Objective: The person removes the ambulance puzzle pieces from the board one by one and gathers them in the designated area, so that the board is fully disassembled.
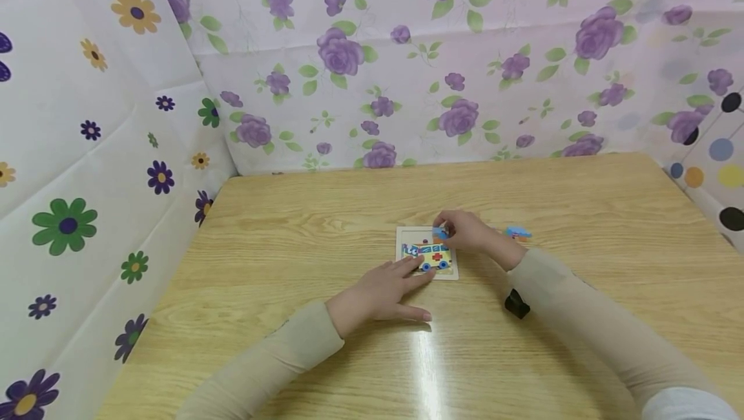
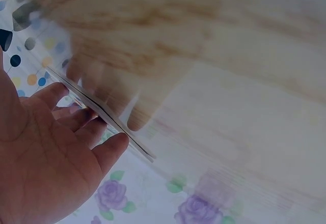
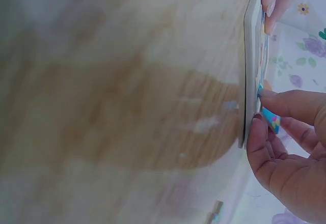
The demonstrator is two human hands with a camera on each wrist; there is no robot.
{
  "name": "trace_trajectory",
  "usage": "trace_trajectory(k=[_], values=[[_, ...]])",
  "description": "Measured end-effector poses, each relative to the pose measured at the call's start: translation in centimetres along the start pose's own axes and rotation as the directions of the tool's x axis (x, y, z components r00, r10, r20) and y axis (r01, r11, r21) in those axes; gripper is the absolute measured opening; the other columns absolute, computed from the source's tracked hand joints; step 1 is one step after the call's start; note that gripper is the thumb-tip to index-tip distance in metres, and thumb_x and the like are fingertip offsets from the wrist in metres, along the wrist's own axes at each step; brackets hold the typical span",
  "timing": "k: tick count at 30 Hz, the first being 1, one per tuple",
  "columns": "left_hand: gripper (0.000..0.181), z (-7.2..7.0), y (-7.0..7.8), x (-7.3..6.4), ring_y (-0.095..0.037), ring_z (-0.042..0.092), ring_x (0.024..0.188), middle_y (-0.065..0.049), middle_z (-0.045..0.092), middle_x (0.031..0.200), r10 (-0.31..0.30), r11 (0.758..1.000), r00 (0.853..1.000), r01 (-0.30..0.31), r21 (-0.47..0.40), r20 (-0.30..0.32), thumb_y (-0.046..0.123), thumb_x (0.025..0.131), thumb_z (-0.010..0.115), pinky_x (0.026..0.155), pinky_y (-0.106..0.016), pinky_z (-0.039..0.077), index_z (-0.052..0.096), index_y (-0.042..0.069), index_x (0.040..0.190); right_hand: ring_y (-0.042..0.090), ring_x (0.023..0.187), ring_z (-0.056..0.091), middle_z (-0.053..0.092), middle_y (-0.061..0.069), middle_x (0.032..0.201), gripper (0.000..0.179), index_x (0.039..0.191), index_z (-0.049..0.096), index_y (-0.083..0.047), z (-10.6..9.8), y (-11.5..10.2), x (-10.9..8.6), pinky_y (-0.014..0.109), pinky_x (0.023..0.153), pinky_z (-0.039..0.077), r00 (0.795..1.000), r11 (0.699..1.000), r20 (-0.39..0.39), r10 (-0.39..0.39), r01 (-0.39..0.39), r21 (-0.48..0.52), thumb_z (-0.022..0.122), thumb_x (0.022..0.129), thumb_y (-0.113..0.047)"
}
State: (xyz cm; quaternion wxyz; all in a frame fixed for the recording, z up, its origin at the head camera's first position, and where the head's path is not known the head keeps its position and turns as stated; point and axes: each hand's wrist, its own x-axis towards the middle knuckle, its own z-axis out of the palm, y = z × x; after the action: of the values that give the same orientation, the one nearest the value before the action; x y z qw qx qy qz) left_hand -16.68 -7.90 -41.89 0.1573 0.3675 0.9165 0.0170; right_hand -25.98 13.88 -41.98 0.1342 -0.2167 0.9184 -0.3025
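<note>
A square puzzle board with a pale frame lies on the table, partly filled by a yellow ambulance picture with blue wheels and a red cross. My left hand rests its spread fingers on the board's lower left part; in the left wrist view its fingertips meet the board's edge. Between thumb and fingers my right hand pinches a blue puzzle piece at the board's upper right corner. In the right wrist view that piece is tilted against the board, with colored spots on it. Fingers hide part of it.
Another blue puzzle piece with some orange lies on the table right of the board, beyond the right wrist. A small black object is by the right forearm. Flowered cloth hangs behind the wooden table.
</note>
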Motion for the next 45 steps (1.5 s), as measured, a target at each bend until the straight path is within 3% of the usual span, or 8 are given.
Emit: trace_trajectory(k=[7, 12, 22, 35, 40, 45], values=[[0.078, 0.0, 0.0, 0.1, -0.02, 0.013, 0.147, -0.002, 0.013, 0.16, -0.002, 1.0, 1.0, 0.002, -0.009, 0.004, 0.069, 0.087, 0.044, 0.117, -0.04, 0.022, 0.024, 0.031, 0.151, 0.019, 0.074, 0.051, 0.058, 0.01, 0.084, 0.025, 0.109, 0.062, 0.0, 0.6, -0.1, -0.5, 0.029, 0.065, 0.044, 0.996, 0.999, -0.092, 0.011, -0.007, 0.045, 0.067, 0.085, -0.003], [0.079, -0.1, -0.1, 0.2, -0.02, 0.013, 0.147, -0.002, 0.012, 0.16, -0.004, 1.0, 1.0, 0.004, -0.009, 0.005, 0.07, 0.087, 0.044, 0.117, -0.039, 0.022, 0.022, 0.031, 0.152, 0.018, 0.071, 0.049, 0.059, 0.009, 0.083, 0.021, 0.104, 0.063, 0.0, 0.8, -0.5, -0.8, 0.027, 0.062, 0.042, 0.991, 1.0, -0.13, 0.022, -0.02, 0.014, 0.068, 0.084, -0.002], [0.078, 0.0, -0.1, 0.3, -0.019, 0.013, 0.147, -0.002, 0.013, 0.16, 0.01, 1.0, 1.0, -0.01, 0.003, -0.004, 0.07, 0.087, 0.044, 0.117, -0.038, 0.023, 0.023, 0.031, 0.152, 0.018, 0.069, 0.047, 0.058, 0.009, 0.079, 0.019, 0.106, 0.065, 0.001, 0.5, 0.1, -0.9, 0.028, 0.061, 0.039, 0.993, 0.998, -0.116, 0.038, -0.033, 0.047, 0.062, 0.088, -0.003], [0.079, -0.1, -0.1, 0.3, -0.02, 0.013, 0.147, -0.003, 0.013, 0.16, 0.011, 1.0, 1.0, -0.011, -0.012, -0.001, 0.07, 0.087, 0.044, 0.117, -0.038, 0.022, 0.022, 0.03, 0.152, 0.019, 0.076, 0.05, 0.063, 0.014, 0.095, 0.029, 0.117, 0.063, 0.004, -0.7, 0.0, -1.4, 0.027, 0.064, 0.041, 0.996, 0.999, -0.092, 0.017, -0.013, 0.046, 0.055, 0.092, -0.007], [0.079, 0.0, -0.2, 0.1, -0.02, 0.012, 0.147, -0.003, 0.012, 0.16, 0.009, 1.0, 1.0, -0.009, -0.023, 0.008, 0.069, 0.087, 0.045, 0.117, -0.039, 0.022, 0.022, 0.03, 0.152, 0.018, 0.073, 0.048, 0.059, 0.011, 0.088, 0.031, 0.121, 0.061, 0.003, -1.5, -0.2, -2.1, 0.027, 0.062, 0.041, 0.995, 0.997, -0.093, 0.025, -0.018, 0.075, 0.056, 0.092, -0.007], [0.081, 0.2, -0.3, 0.0, -0.019, 0.012, 0.147, -0.002, 0.012, 0.161, 0.009, 1.0, 1.0, -0.009, -0.022, -0.003, 0.07, 0.086, 0.045, 0.117, -0.039, 0.021, 0.021, 0.031, 0.152, 0.019, 0.073, 0.049, 0.058, 0.01, 0.085, 0.026, 0.115, 0.06, 0.003, -2.3, -0.3, -3.0, 0.028, 0.062, 0.044, 0.993, 0.992, -0.114, 0.039, -0.025, 0.126, 0.057, 0.09, -0.005]])
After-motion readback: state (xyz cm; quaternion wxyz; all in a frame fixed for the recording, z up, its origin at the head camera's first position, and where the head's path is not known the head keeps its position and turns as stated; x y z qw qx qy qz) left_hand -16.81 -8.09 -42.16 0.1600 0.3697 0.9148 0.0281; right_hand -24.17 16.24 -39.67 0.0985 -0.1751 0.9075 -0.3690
